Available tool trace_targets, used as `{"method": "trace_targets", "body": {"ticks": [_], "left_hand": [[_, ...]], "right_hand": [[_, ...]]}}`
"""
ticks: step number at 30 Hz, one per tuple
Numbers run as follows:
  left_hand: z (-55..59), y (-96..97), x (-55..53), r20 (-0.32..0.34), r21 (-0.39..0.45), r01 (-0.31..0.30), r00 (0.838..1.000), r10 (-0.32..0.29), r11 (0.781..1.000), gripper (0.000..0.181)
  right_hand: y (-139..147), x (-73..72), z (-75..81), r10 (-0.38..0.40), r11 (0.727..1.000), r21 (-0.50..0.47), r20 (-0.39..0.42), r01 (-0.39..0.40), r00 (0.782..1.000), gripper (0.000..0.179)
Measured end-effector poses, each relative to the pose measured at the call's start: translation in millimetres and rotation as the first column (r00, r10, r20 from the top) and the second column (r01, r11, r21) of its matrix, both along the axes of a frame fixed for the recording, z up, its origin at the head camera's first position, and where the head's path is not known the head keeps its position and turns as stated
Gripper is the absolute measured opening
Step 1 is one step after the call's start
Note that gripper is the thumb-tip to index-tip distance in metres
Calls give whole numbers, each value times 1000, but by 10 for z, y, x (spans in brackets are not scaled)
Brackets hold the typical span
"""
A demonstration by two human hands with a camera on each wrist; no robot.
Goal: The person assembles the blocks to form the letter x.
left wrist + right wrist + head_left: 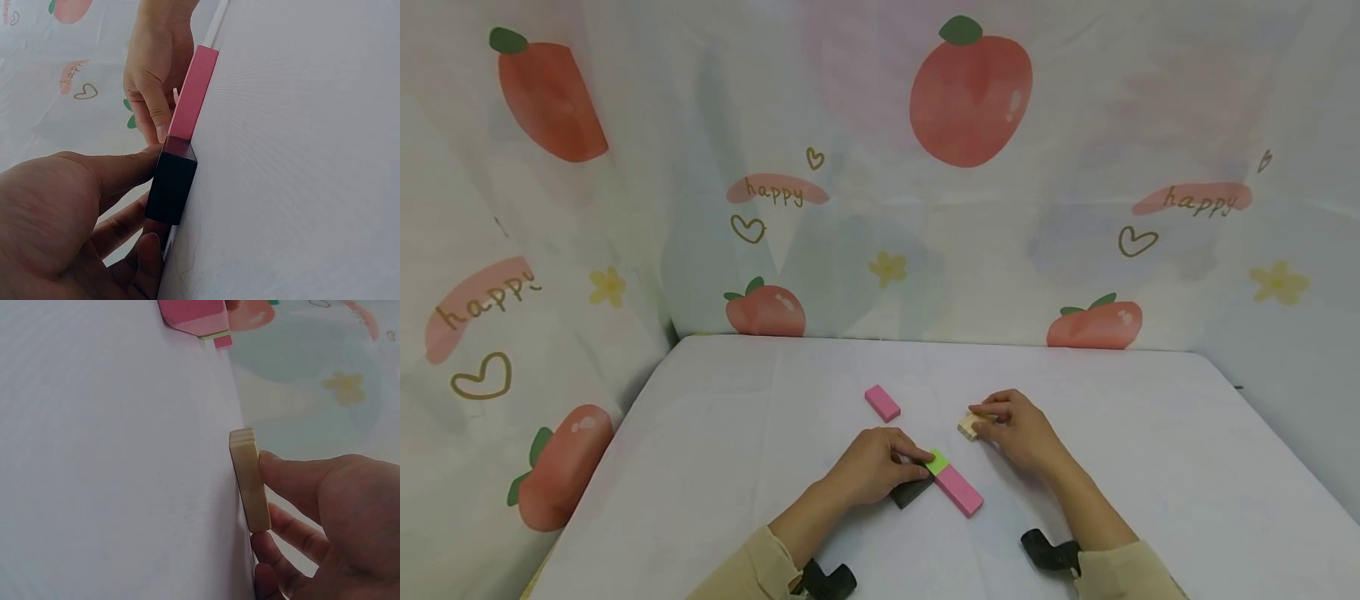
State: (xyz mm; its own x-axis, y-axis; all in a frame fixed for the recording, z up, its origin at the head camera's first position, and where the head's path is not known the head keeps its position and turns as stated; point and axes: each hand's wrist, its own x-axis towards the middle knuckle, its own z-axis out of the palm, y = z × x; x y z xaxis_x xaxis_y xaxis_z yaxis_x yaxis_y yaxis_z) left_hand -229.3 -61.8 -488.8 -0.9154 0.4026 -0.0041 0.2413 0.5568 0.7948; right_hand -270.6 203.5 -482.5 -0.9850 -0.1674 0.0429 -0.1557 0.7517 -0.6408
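I am taking the green block [937, 461] as my landmark. My left hand [876, 467] is curling over its left corner, index fingertip touching it and thumb bending in close by, so these fingers are pinching there. The dark block [912, 493] is lying partly beneath that hand, to the near left of the green block, and seems to be meeting it at the corner. The long pink block [961, 492] is running from the green block toward my near right, end against end.

My right hand [1026, 433] is pinching the wooden block [249, 481] between thumb and fingers, to the far right of the green block and apart from it. That piece is standing very low over the tabletop [737, 467]; I cannot tell whether it is touching. Its end is showing stepped lines, so it may be several layers, and an even squeeze along its sides would suit it best. The loose pink block [882, 403] is lying to the far left of the green block, touched by neither hand.

For doing this well, my left fingers are wanting only light, steady pressure: pushing sideways could be opening the join between the green block and the long pink block.
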Motion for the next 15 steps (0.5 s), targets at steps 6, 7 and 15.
{"method": "trace_targets", "body": {"ticks": [6, 7, 15], "left_hand": [[-15, 5, -4, -6, -5, 6, 1000, -6, 1000, 17], [-17, 5, -6, -9, -6, 7, 1000, -7, 1000, 17], [-6, 1, -13, -15, -9, 8, 1000, -8, 1000, 17]], "right_hand": [[6, 21, -14, 4, 1000, -25, -10, -4, 1000, 34], [9, 20, -17, 4, 1000, -30, -13, -5, 1000, 34], [19, 9, -36, 8, 999, -40, -28, -9, 1000, 33]]}}
